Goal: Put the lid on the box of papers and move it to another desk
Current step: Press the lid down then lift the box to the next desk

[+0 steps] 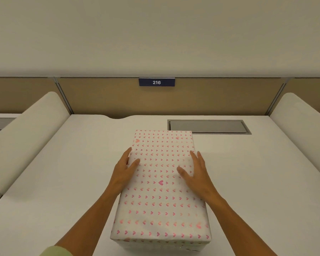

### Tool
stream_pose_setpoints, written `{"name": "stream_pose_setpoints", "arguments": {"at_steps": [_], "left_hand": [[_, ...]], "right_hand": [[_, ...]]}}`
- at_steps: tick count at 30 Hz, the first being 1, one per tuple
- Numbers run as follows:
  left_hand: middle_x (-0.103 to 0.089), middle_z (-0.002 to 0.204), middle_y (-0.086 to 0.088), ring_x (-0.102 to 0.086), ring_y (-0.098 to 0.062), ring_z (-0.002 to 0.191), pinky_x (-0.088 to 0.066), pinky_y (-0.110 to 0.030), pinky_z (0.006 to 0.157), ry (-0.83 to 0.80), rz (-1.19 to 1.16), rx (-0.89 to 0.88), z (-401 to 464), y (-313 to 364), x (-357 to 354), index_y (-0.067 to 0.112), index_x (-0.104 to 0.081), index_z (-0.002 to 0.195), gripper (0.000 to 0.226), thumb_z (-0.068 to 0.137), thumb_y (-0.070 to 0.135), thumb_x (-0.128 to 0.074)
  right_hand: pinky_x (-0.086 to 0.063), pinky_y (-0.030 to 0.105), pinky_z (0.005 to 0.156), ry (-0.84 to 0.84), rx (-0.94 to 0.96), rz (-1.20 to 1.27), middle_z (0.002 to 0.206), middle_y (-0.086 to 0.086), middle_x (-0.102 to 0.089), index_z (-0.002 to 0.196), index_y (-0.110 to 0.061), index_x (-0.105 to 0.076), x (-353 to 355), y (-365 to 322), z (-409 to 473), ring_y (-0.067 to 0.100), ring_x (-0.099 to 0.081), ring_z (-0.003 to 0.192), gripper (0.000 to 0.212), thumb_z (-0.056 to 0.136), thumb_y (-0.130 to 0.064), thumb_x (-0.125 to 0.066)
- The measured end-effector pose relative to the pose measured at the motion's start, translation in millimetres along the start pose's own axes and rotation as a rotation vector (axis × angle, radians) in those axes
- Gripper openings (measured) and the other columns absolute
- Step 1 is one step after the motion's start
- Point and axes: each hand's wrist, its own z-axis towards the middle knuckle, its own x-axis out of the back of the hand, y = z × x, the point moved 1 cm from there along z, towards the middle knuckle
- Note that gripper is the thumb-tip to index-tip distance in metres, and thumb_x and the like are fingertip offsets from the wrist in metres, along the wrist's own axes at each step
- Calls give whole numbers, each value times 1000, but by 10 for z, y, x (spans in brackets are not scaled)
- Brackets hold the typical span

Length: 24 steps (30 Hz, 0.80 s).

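Note:
A long white box printed with small pink hearts lies on the white desk, with its matching lid closed on top. No papers show. My left hand clasps the lid's left edge, thumb on top and fingers down the side. On the opposite edge, my right hand presses with its thumb on the lid and its fingers stretched along the side. Both hands hold the box about a third of the way from its far end.
A tan partition with a blue "216" sign backs the desk. A grey recessed cable flap sits behind the box to the right. White padded dividers border both sides.

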Motion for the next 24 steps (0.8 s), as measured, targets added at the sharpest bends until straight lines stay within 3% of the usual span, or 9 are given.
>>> {"name": "stream_pose_setpoints", "arguments": {"at_steps": [4, 7, 9, 10, 14, 17, 20, 22, 24], "left_hand": [[-51, 143, -3, -54, -26, 126, -40, -46, 108, -53, -334, 330, -136, -64, 11, 27, -43, 139, 54, 95, 58, -40], [-71, 117, -10, -68, -34, 106, -50, -51, 99, -153, -640, 540, -228, -176, 8, 23, -59, 120, 61, 88, 70, -36], [-73, 115, -10, -68, -35, 108, -50, -51, 100, -184, -738, 573, -237, -292, -6, 24, -62, 118, 64, 87, 72, -34], [-74, 114, -8, -68, -35, 109, -50, -50, 100, -185, -757, 585, -259, -343, -15, 25, -62, 117, 62, 87, 72, -33], [-77, 104, 1, -71, -27, 103, -53, -45, 93, -133, -784, 607, -356, -455, -102, 30, -60, 110, 52, 84, 69, -39], [-72, 116, 0, -70, -24, 104, -51, -45, 96, -91, -805, 599, -356, -513, -138, 31, -59, 110, 51, 79, 68, -43], [-74, 106, 1, -68, -24, 101, -54, -41, 87, -109, -853, 595, -317, -505, -170, 28, -58, 110, 43, 92, 61, -35], [-76, 96, 2, -71, -22, 93, -55, -38, 79, -94, -848, 592, -308, -500, -189, 27, -58, 108, 41, 93, 58, -36], [-73, 104, 0, -69, -24, 98, -54, -40, 82, -106, -881, 596, -281, -553, -197, 25, -56, 111, 45, 90, 60, -37]], "right_hand": [[-33, 50, 114, -26, -272, 507, 163, 0, -27, 156, -29, -21, 94, 201, -94, 26, -36, 146, 88, 81, -74, -32], [-30, 56, 117, -67, -451, 775, 162, 3, -32, 157, -28, -24, 20, 485, -186, 31, -38, 144, 112, 66, -92, -36], [-29, 57, 117, -121, -500, 822, 162, 2, -32, 157, -29, -26, -11, 629, -234, 32, -37, 145, 135, 45, -102, -44], [-29, 58, 117, -149, -521, 845, 161, 2, -33, 156, -29, -27, -12, 657, -263, 32, -38, 144, 135, 43, -101, -46], [-34, 60, 113, -205, -612, 917, 149, 2, -51, 150, -31, -38, -101, 965, -278, 31, -50, 135, 124, 47, -99, -50], [-43, 60, 107, -246, -611, 948, 132, 5, -67, 141, -28, -51, -105, 890, -297, 34, -63, 121, 109, 55, -96, -52], [-60, 44, 75, -347, -632, 1006, 100, 8, -79, 117, -19, -61, -123, 583, -325, 28, -77, 86, 67, 90, -74, -33], [-56, 29, 50, -347, -631, 1030, 72, 4, -77, 103, -16, -59, -184, 572, -308, 19, -73, 57, 55, 98, -60, -27], [-50, 24, 37, -334, -614, 1151, 55, 2, -69, 92, -13, -57, -139, 463, -328, 16, -65, 41, 50, 101, -54, -28]]}}
